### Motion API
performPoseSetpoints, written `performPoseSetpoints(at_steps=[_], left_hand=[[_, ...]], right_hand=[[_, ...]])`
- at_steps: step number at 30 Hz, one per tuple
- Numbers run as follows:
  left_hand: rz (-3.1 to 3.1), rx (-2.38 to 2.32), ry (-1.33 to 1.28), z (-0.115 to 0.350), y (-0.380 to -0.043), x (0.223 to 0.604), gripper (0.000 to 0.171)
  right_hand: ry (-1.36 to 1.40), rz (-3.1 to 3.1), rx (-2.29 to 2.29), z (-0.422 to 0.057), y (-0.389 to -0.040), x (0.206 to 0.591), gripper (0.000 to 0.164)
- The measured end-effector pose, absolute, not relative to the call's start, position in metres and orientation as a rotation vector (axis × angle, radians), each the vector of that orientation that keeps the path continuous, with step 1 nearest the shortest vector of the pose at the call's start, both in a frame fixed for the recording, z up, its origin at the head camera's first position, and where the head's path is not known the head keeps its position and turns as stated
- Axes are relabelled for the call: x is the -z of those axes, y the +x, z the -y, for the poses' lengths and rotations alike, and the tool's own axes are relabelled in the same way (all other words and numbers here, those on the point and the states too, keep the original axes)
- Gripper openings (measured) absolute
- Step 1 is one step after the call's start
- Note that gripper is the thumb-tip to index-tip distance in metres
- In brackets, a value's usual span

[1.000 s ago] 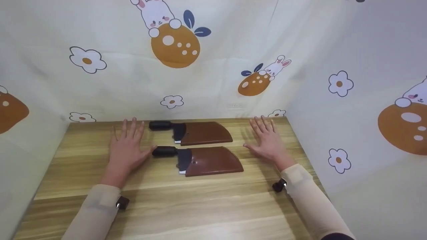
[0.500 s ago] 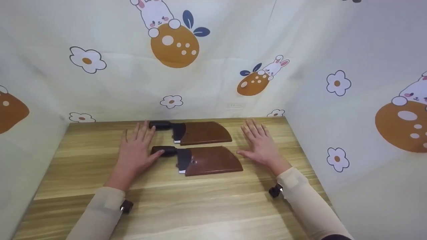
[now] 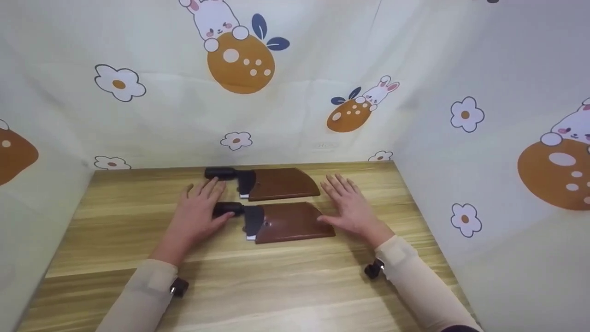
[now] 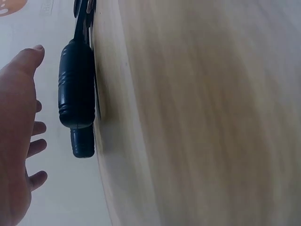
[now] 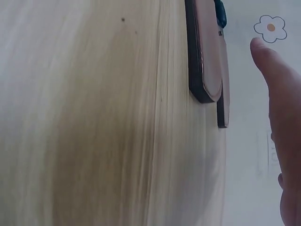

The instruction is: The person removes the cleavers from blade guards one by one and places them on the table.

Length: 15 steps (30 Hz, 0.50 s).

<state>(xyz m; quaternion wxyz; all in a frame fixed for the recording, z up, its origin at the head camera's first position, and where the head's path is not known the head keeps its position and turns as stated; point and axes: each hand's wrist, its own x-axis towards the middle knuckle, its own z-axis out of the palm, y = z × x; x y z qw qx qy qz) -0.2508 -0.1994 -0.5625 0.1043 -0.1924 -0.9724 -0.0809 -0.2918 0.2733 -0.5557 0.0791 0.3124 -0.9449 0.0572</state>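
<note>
Two cleavers in brown leather sheaths lie flat on the wooden table, blades to the right and black handles to the left. The far cleaver (image 3: 283,183) is near the table's back edge; the near cleaver (image 3: 295,223) lies just in front of it. My left hand (image 3: 196,214) hovers with fingers spread over the handle side, its thumb overlapping the near handle (image 4: 76,87) in the head view. In the left wrist view the hand is apart from that handle. My right hand (image 3: 352,210) is over the sheath tips, fingers extended, thumb overlapping the near sheath (image 5: 207,56). Neither hand holds anything.
Cloth walls (image 3: 295,110) printed with rabbits, oranges and flowers enclose the table (image 3: 286,286) at the back and both sides. A small black wrist camera (image 3: 179,287) sits on the left sleeve, another camera (image 3: 374,269) on the right sleeve.
Both hands have moved inward, the left to the right and the right to the left, closer to the cleavers. The left fingers bend a little more. The cleavers have stayed in place.
</note>
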Motion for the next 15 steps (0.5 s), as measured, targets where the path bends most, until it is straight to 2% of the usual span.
performPoseSetpoints(at_steps=[15], left_hand=[[2.881,0.434,-0.621,0.185,-0.261,0.570,0.079]], right_hand=[[1.043,2.877,-0.422,-0.246,-0.287,0.561,0.107]])
